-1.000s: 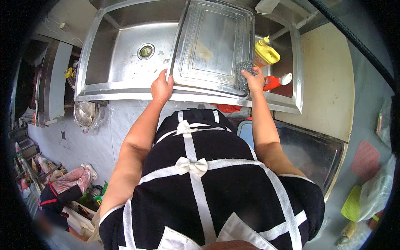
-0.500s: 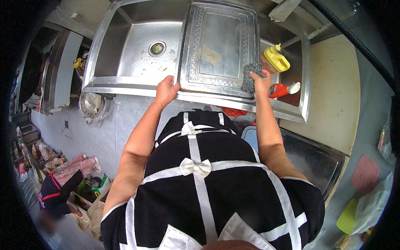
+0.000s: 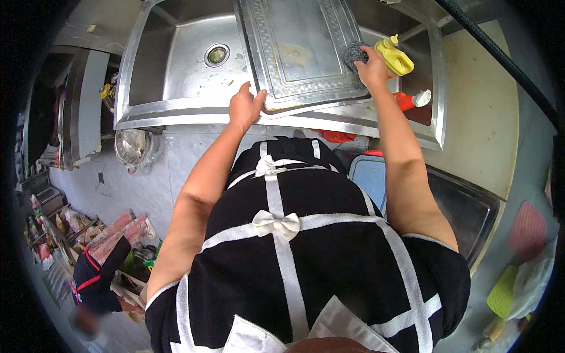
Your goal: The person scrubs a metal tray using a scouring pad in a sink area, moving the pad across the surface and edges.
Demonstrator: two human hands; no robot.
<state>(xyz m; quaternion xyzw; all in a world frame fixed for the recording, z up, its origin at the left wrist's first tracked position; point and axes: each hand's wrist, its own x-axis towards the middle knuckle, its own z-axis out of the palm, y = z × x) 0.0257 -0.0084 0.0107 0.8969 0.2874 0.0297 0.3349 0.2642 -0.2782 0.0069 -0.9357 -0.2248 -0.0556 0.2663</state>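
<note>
R hand (image 3: pixel 372 67) is closed round a grey steel-wool scourer (image 3: pixel 355 54), pressing it on the far R rim of a big embossed metal tray (image 3: pixel 300 47); L hand (image 3: pixel 246 107) grips the tray's near L corner, fingers curled over the edge, thumb on top, steadying it; the tray lies flat across the R part of a stainless sink (image 3: pixel 170 70), its near edge resting on the sink's front lip, the L basin w/ drain (image 3: pixel 216 55) uncovered beside it. Progress, as a judgement: scrubbing looks partway; a brownish stain patch (image 3: pixel 294 53) sits near the tray's centre and more brown along the near edge by the L hand, so centre + near rim seem left to do; no water running or suds that I can make out, so rinsing also seems left. Just beside the R hand: a yellow squeeze bottle (image 3: pixel 395 57), touching or nearly so, can't tell; a red bottle w/ white cap (image 3: pixel 409 100) lies lower in the R basin. Vs 0.5 s ago: the R hand + scourer sat nearer the tray's near R corner, now further up the R rim, level w/ the yellow bottle; L hand keeps the same corner; the tray hasn't visibly shifted on the sink; view itself has tilted a bit.
</note>
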